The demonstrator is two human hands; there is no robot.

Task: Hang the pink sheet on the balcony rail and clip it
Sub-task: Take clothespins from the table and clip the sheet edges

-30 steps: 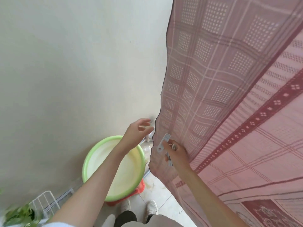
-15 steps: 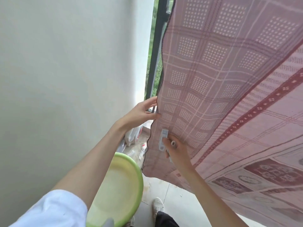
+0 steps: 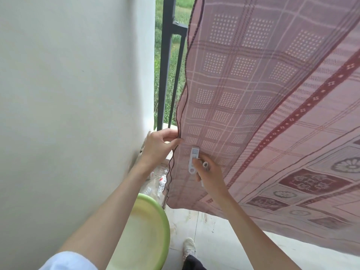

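The pink patterned sheet (image 3: 263,98) hangs down from above and fills the right side of the view. Its dark-hemmed left edge runs next to the black balcony rail (image 3: 165,61). My left hand (image 3: 157,146) pinches that hem between thumb and fingers, low on the sheet. My right hand (image 3: 208,175) holds white plastic clips (image 3: 193,159) against the cloth just right of the hem; one clip sticks up from my fingers, another shows by my knuckles.
A white wall (image 3: 74,106) closes the left side. A green basin (image 3: 148,232) sits on the tiled floor below my left arm, with crumpled clear plastic bottles (image 3: 157,184) behind it. My shoe (image 3: 190,248) shows at the bottom. Grass lies beyond the rail.
My left hand rose to the sheet's left hem and pinched it. The view lifted, bringing the rail and grass into sight. My right hand with the clips stayed against the cloth.
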